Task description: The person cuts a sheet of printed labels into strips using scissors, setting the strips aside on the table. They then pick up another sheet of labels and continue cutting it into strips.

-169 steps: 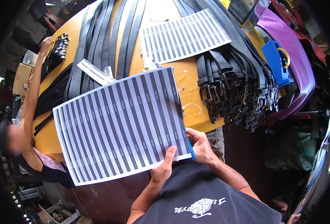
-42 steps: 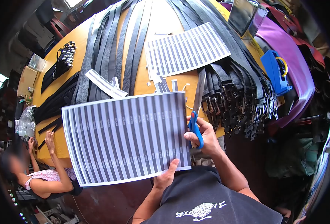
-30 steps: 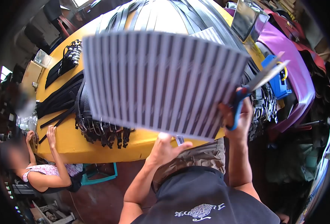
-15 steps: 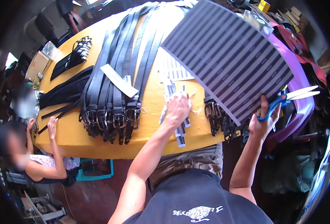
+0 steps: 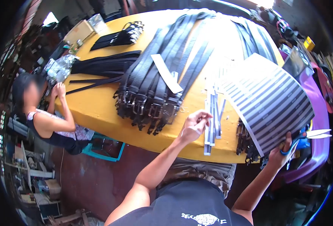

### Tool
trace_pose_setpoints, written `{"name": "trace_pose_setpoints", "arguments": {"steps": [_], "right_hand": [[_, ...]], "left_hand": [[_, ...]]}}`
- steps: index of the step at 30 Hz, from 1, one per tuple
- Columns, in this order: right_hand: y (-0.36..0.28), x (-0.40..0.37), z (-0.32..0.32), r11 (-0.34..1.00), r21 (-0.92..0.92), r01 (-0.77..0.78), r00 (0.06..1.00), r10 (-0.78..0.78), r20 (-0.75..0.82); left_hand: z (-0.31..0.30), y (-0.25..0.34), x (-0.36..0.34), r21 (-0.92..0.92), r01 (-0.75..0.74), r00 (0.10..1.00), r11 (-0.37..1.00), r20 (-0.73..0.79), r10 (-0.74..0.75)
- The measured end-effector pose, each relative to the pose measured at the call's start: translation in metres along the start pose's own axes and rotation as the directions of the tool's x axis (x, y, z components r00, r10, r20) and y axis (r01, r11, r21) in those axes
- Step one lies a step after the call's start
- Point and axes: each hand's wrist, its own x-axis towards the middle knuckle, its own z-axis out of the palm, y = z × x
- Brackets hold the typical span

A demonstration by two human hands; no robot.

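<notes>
My right hand [image 5: 280,155] grips blue-handled scissors [image 5: 312,134], their blades pointing right. The same hand holds the near corner of a large grey-and-black striped sheet [image 5: 277,103], which slants over the table's right side. My left hand [image 5: 196,126] is closed with fingertips pressed together; whatever may be in them I cannot make out. It is just left of several cut striped strips [image 5: 212,126] lying in a loose pile. Left of that hand lies a bundle of black belts [image 5: 162,64] with metal buckles, a white strip [image 5: 166,73] resting across it.
More buckled belts [image 5: 245,141] lie partly under the sheet. Black straps [image 5: 102,62] and a bundle of small black pieces [image 5: 117,37] lie on the yellow tablecloth [image 5: 98,116]. A co-worker [image 5: 47,120] is at the left edge, near a teal stool [image 5: 106,148]. Purple material [image 5: 313,150] hangs at right.
The view has turned left. My left hand has lifted off the strips and moved to their left. The striped sheet has tipped lower, and the co-worker's hands have come together.
</notes>
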Motion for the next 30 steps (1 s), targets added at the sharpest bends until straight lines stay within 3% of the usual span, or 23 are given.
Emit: {"name": "trace_pose_setpoints", "arguments": {"steps": [1, 2, 3, 5, 7, 9, 12, 15, 18, 21, 24, 25, 29, 30], "right_hand": [[0.002, -0.002, 0.0, 0.994, 0.028, -0.104, 0.995, 0.104, 0.004], [0.007, -0.007, 0.007, 0.972, 0.172, -0.162, 0.986, 0.151, 0.074], [0.024, -0.009, -0.004, 0.997, -0.07, 0.041, 0.975, -0.024, 0.222], [0.04, -0.017, -0.004, 0.888, -0.262, 0.378, 0.876, -0.25, 0.413], [0.037, -0.044, 0.043, 0.995, 0.031, -0.092, 0.954, 0.079, 0.289], [0.043, -0.06, 0.069, 0.979, -0.019, -0.203, 0.916, 0.197, 0.348], [0.052, -0.09, 0.102, 0.931, -0.074, -0.357, 0.827, 0.352, 0.44], [0.082, -0.107, 0.102, 0.928, -0.127, -0.351, 0.793, 0.366, 0.486], [0.095, -0.112, 0.102, 0.941, -0.151, -0.304, 0.795, 0.337, 0.505], [0.093, -0.116, 0.105, 0.941, -0.165, -0.295, 0.806, 0.338, 0.486], [0.089, -0.118, 0.106, 0.948, -0.22, -0.232, 0.81, 0.313, 0.496], [0.091, -0.118, 0.106, 0.95, -0.224, -0.215, 0.816, 0.301, 0.493], [0.102, -0.116, 0.1, 0.955, -0.242, -0.169, 0.823, 0.272, 0.498], [0.101, -0.116, 0.101, 0.954, -0.241, -0.178, 0.818, 0.28, 0.503]], "left_hand": [[-0.008, 0.0, -0.017, -0.013, 0.031, 0.998, 0.999, -0.046, -0.032], [-0.015, -0.001, -0.035, -0.03, 0.066, 0.993, 0.997, -0.092, -0.068], [-0.019, -0.001, -0.052, -0.004, 0.126, 0.984, 0.992, -0.124, -0.125], [-0.028, -0.008, -0.087, -0.03, 0.222, 0.959, 0.975, -0.176, -0.224], [-0.039, -0.024, -0.123, -0.121, 0.263, 0.927, 0.957, -0.244, -0.285], [-0.041, -0.042, -0.146, -0.236, 0.245, 0.897, 0.94, -0.312, -0.312], [-0.045, -0.064, -0.152, -0.202, 0.184, 0.852, 0.962, -0.455, -0.259], [-0.045, -0.065, -0.147, -0.161, 0.06, 0.841, 0.985, -0.523, -0.137], [-0.056, -0.063, -0.14, -0.25, -0.07, 0.835, 0.966, -0.544, -0.08], [-0.068, -0.056, -0.127, -0.124, -0.095, 0.747, 0.988, -0.664, -0.011], [-0.081, -0.05, -0.11, 0.002, -0.28, 0.681, 0.96, -0.705, 0.2], [-0.087, -0.045, -0.106, 0.125, -0.295, 0.67, 0.947, -0.679, 0.299], [-0.102, -0.035, -0.093, -0.059, -0.355, 0.664, 0.933, -0.718, 0.207], [-0.106, -0.037, -0.093, -0.056, -0.411, 0.649, 0.91, -0.719, 0.249]]}}
